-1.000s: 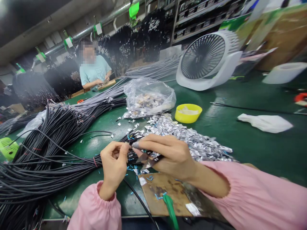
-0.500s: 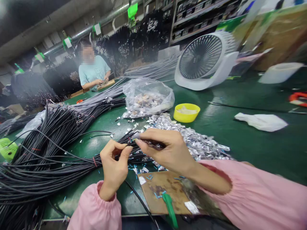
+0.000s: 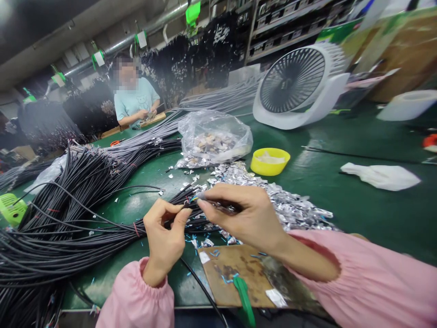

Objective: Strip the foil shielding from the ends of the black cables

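Note:
Between thumb and forefinger, my left hand pinches a black cable close to its stripped end; the cable hangs down past the table's front edge. Thin coloured wires, blue and yellow among them, come out of that end. My right hand is closed, its thumb and forefinger pressed together on these wires. A grey cover shows on one of its fingertips. Something dark shows under the right fingers, but I cannot tell what it is. Behind both hands lies a bundle of black cables.
Foil scraps are heaped behind my right hand. Beyond stand a clear bag of scraps, a yellow dish and a white fan. A brown board with a green-handled tool lies in front. A person sits across.
The view has shifted slightly, so the fan and dish appear further right. Both hands keep their grip at the cable end, and more of the coloured wires shows by the right fingertips.

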Motion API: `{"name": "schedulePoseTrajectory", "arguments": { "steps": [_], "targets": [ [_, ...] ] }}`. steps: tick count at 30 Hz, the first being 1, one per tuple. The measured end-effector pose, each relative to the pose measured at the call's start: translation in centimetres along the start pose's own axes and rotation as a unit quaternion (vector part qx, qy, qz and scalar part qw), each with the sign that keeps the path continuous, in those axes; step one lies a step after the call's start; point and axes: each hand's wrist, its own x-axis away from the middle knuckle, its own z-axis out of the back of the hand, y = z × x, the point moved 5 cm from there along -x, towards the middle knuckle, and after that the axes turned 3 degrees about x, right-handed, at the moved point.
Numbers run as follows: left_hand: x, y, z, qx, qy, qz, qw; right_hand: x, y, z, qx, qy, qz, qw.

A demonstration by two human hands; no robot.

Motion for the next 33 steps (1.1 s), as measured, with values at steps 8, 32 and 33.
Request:
{"name": "schedulePoseTrajectory", "arguments": {
  "steps": [8,32,33],
  "targets": [
    [-0.03,-0.02,-0.1,-0.006,-0.007,0.002,1.0,-0.03,0.12,0.0,-0.021,0.001,0.002,1.0],
    [0.05,0.07,-0.32,0.008,-0.015,0.016,1.0,0.01,0.15,0.06,0.006,-0.006,0.009,1.0],
    [0.07,0.05,-0.34,0.009,-0.015,0.02,1.0,0.02,0.1,0.02,0.01,-0.011,0.009,1.0]
  ]
}}
